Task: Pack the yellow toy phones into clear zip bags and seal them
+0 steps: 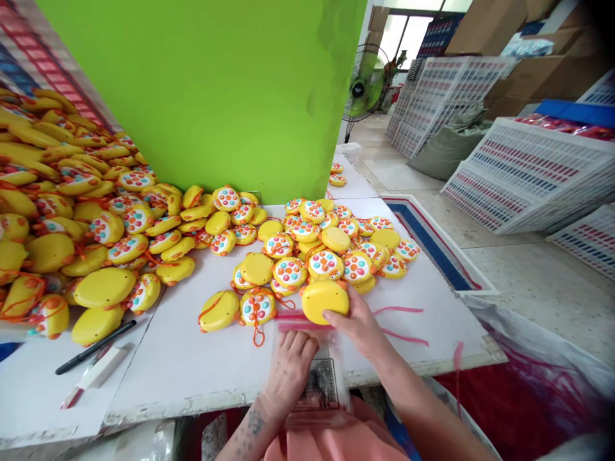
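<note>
Lime-green board (pixel 216 96) backs a white worktable (pixel 182 365) strewn with yellow toys (pixel 290 272), their pale faces studded with coloured dots, while a fan (pixel 358 89) stands on the floor beyond. At the near edge, a worker's right hand (pixel 358 320) grips one yellow animal-shaped toy (pixel 323 303) — plain back upward, thumb on the near rim — just above the pink-edged end of a clear plastic bag (pixel 331 349). The left hand (pixel 294 362) lies over the bag, palm down, fingers curled; whether they pinch the film or merely press it cannot be told.

Good handling here would likely mean a firm hold on the toy's rim, well clear of the bag's pink edge, and the left hand keeping the film flat and free of creases. Any loose cord is best kept from snagging.

Hidden from view are the held toy's dotted face, any cord beneath it and the right fingertips. Glare blurs the bag's outline, and its dark printed panel (pixel 321 384) — partly behind the left hand — is unreadable.
</note>
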A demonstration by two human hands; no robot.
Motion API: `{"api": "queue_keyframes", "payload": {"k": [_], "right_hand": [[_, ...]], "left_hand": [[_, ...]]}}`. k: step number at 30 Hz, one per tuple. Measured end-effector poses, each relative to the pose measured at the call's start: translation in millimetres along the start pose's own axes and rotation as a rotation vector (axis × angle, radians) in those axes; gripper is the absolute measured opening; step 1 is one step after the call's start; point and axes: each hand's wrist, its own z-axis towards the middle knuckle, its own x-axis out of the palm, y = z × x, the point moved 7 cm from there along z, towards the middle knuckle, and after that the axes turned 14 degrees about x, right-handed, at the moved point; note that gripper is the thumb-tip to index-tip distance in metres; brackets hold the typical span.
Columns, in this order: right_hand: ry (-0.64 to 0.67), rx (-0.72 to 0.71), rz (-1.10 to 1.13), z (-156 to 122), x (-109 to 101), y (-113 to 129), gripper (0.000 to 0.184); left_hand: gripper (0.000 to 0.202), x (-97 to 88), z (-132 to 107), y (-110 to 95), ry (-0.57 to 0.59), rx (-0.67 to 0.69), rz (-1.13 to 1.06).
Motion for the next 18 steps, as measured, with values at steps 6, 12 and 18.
{"api": "queue_keyframes", "payload": {"k": [6,12,18], "right_hand": [[0.175,-0.119,-0.148,7.3,45.7,13.1,0.053],[0.05,-0.145,-0.29,6.2,20.2,7.2,0.034],[-0.081,-0.226,-0.594,0.1,9.5,-7.7,0.033]], "left_hand": [[0.025,0.3,1.2,-5.6,0.003,0.063,0.1],[0.014,6.5,3.1,5.5,-0.004,-0.041,0.078],[0.015,-3.7,-1.1,-1.0,-0.056,-0.009,0.056]]}}
